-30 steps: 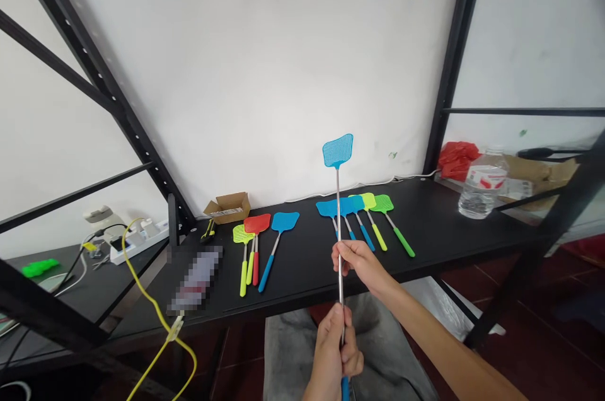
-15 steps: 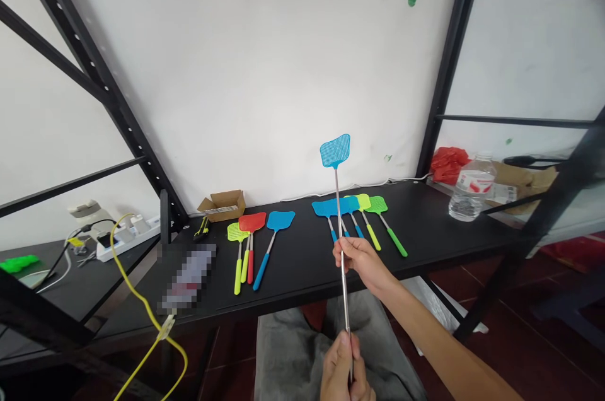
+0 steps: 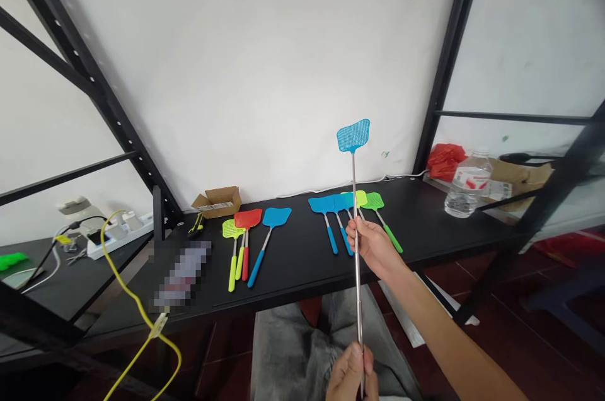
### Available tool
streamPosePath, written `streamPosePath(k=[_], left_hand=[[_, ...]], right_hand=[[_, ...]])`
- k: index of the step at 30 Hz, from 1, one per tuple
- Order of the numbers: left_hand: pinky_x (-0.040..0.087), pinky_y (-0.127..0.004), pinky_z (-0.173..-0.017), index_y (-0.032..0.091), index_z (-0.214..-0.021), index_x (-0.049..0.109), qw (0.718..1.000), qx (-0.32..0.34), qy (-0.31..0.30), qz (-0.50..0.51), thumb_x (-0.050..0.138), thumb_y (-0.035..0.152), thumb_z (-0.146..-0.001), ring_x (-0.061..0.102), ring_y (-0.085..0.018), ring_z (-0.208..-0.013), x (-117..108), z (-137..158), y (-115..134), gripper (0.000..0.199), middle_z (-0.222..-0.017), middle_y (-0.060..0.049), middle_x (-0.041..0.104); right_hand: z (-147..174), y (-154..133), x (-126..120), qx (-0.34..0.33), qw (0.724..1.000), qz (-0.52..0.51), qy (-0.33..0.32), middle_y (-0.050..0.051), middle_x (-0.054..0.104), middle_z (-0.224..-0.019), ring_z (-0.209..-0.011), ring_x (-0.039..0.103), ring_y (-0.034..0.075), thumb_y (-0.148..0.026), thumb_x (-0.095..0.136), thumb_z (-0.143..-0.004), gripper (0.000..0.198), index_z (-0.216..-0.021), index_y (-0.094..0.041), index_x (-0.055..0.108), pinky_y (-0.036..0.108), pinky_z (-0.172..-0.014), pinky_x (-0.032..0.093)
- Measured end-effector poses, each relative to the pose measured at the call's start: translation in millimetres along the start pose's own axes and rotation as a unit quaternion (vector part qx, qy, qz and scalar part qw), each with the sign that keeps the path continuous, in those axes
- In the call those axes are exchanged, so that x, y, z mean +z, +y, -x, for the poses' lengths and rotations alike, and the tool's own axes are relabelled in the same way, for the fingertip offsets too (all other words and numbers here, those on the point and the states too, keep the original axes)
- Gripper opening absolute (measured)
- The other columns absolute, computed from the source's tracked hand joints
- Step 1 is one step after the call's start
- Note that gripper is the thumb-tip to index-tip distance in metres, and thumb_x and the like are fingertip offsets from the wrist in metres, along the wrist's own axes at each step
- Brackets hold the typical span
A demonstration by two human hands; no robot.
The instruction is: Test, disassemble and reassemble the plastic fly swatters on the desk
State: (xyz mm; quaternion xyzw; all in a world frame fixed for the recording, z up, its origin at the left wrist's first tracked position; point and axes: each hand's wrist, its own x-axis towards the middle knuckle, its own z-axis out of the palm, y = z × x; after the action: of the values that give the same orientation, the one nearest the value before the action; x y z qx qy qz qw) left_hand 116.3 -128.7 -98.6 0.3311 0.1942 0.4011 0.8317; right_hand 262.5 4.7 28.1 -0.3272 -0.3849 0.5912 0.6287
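Progress: one held blue swatter (image 3: 358,275) is raised off the table (image 3: 293,256), with its mesh head (image 3: 353,136) above the right hand (image 3: 375,246). Right hand pinches the metal shaft (image 3: 354,180) between thumb and curled fingers. Left hand (image 3: 347,376), directly below at the lower edge of view, is closed round the same shaft, thumb against fingers. Its handle cannot be seen.

Shaft condition: long bare metal runs between the two hands and on up to the head, far more than shows on any swatter lying down. Judged extended; whether to full length cannot be determined.

Remaining pieces: beyond the right hand and just to its left, blue swatters (image 3: 332,238) lie with heads bunched together; at least one handle is hidden by the hand. Past the fingers lies a yellow-green head (image 3: 362,198), and next to it a green swatter (image 3: 392,238). Well to the left of the right hand lie two yellow-green swatters (image 3: 232,273), a red swatter (image 3: 245,262) and a separate blue swatter (image 3: 256,267). All show short shafts and none is held. Which of these, if any, have already been handled cannot be established.
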Motion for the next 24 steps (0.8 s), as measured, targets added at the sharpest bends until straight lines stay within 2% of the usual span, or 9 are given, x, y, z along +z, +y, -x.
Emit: streamPosePath(k=[3, 6, 9, 13, 15, 18, 21, 24], left_hand=[[0.02, -0.015, -0.038, 0.019, -0.073, 0.047, 1.0, 0.005, 0.001, -0.001, 0.056, 0.066, -0.081, 0.017, -0.002, -0.031, -4, 0, 5, 0.048, -0.038, 0.01, 0.033], [0.019, -0.015, -0.036, 0.019, -0.075, 0.049, 1.0, 0.014, 0.015, -0.006, 0.055, 0.066, -0.082, 0.015, -0.002, -0.03, -4, 0, 16, 0.047, -0.037, 0.011, 0.032], [0.018, -0.016, -0.033, 0.02, -0.077, 0.049, 0.998, 0.04, 0.047, -0.021, 0.052, 0.067, -0.083, 0.014, -0.003, -0.028, -4, -1, 33, 0.047, -0.036, 0.012, 0.028], [0.018, -0.015, -0.034, 0.019, -0.079, 0.051, 0.989, 0.093, 0.103, -0.051, 0.053, 0.064, -0.085, 0.014, -0.002, -0.028, -6, -4, 59, 0.045, -0.037, 0.013, 0.027], [0.017, -0.015, -0.033, 0.019, -0.078, 0.052, 0.983, 0.111, 0.128, -0.063, 0.054, 0.063, -0.084, 0.013, -0.002, -0.028, -7, -5, 68, 0.045, -0.038, 0.013, 0.027], [0.017, -0.015, -0.033, 0.018, -0.079, 0.053, 0.98, 0.108, 0.146, -0.083, 0.057, 0.065, -0.081, 0.012, -0.001, -0.029, -7, -7, 74, 0.047, -0.038, 0.013, 0.027], [0.017, -0.015, -0.032, 0.018, -0.079, 0.053, 0.978, 0.098, 0.156, -0.094, 0.058, 0.068, -0.078, 0.011, -0.001, -0.029, -8, -11, 74, 0.05, -0.037, 0.013, 0.026], [0.017, -0.015, -0.032, 0.019, -0.076, 0.051, 0.974, 0.106, 0.175, -0.095, 0.057, 0.071, -0.076, 0.012, -0.001, -0.029, -9, -14, 70, 0.053, -0.037, 0.013, 0.026]], right_hand=[[2, 3, 3, -0.004, 1.0, 0.014, -0.005, 0.0, 0.055, -0.069, -0.057, 0.051, 0.013, -0.056, 0.066, -0.078, 0.037, -0.079, -0.019, 0.059, 0.025, -0.051, 0.036], [7, 8, 10, -0.005, 0.996, 0.073, -0.045, 0.001, 0.058, -0.067, -0.058, 0.054, 0.014, -0.057, 0.058, -0.084, 0.04, -0.089, -0.019, 0.064, 0.025, -0.051, 0.038], [16, 13, 22, 0.011, 0.981, 0.144, -0.131, 0.003, 0.063, -0.069, -0.06, 0.057, 0.014, -0.056, 0.053, -0.088, 0.04, -0.091, -0.018, 0.066, 0.024, -0.052, 0.04], [29, 20, 36, 0.051, 0.933, 0.221, -0.279, 0.006, 0.069, -0.081, -0.068, 0.063, 0.015, -0.05, 0.055, -0.089, 0.036, -0.09, -0.016, 0.068, 0.023, -0.056, 0.043], [33, 25, 41, 0.078, 0.917, 0.226, -0.319, 0.005, 0.068, -0.078, -0.063, 0.063, 0.013, -0.049, 0.056, -0.088, 0.035, -0.089, -0.016, 0.067, 0.023, -0.056, 0.043], [34, 32, 43, 0.084, 0.921, 0.218, -0.313, 0.003, 0.065, -0.072, -0.053, 0.06, 0.011, -0.048, 0.056, -0.088, 0.036, -0.082, -0.015, 0.067, 0.024, -0.056, 0.043], [31, 39, 41, 0.06, 0.936, 0.222, -0.268, 0.004, 0.066, -0.074, -0.061, 0.06, 0.012, -0.049, 0.057, -0.088, 0.037, -0.077, -0.014, 0.067, 0.024, -0.058, 0.044], [29, 46, 41, 0.055, 0.943, 0.212, -0.251, 0.005, 0.066, -0.075, -0.064, 0.058, 0.013, -0.05, 0.056, -0.088, 0.039, -0.076, -0.014, 0.067, 0.024, -0.058, 0.043]])
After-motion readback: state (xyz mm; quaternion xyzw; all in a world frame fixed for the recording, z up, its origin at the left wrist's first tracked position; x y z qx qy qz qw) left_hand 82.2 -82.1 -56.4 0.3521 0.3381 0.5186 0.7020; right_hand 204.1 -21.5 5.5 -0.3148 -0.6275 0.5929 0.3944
